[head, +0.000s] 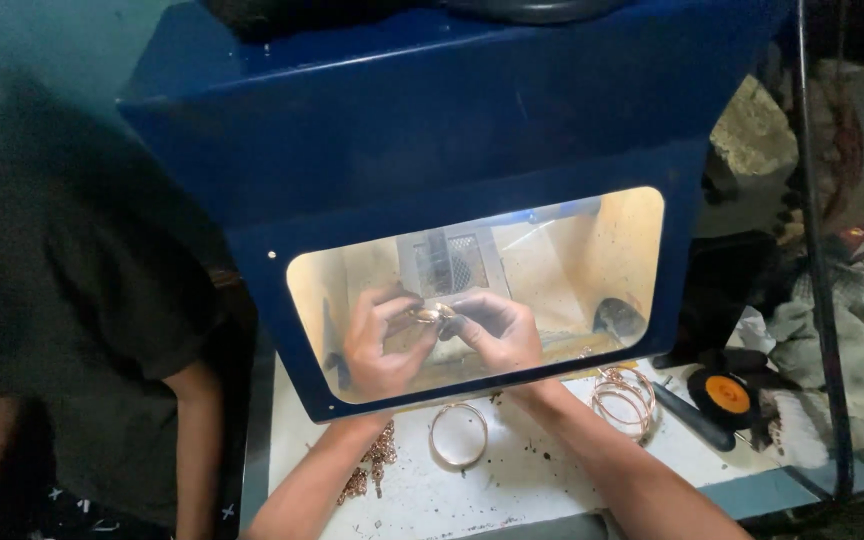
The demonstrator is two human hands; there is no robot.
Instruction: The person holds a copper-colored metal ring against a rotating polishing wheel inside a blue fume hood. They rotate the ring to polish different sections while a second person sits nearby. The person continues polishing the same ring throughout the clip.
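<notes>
Inside the lit blue cabinet, the left hand and right hand both pinched a small ring between closed fingers. Bangles lay on the white surface outside.

Wall: teal wall, upper left, dim.
Furniture: white worktop, lower centre, speckled with dirt.
Light: warm yellow glow inside the blue cabinet, room dark.

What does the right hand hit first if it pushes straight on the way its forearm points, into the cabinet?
Likely the small gold ring-shaped piece that the right hand already pinches with the left hand. Past that, the grey meshed fitting at the back of the blue metal cabinet; depth through the window is unclear.
</notes>
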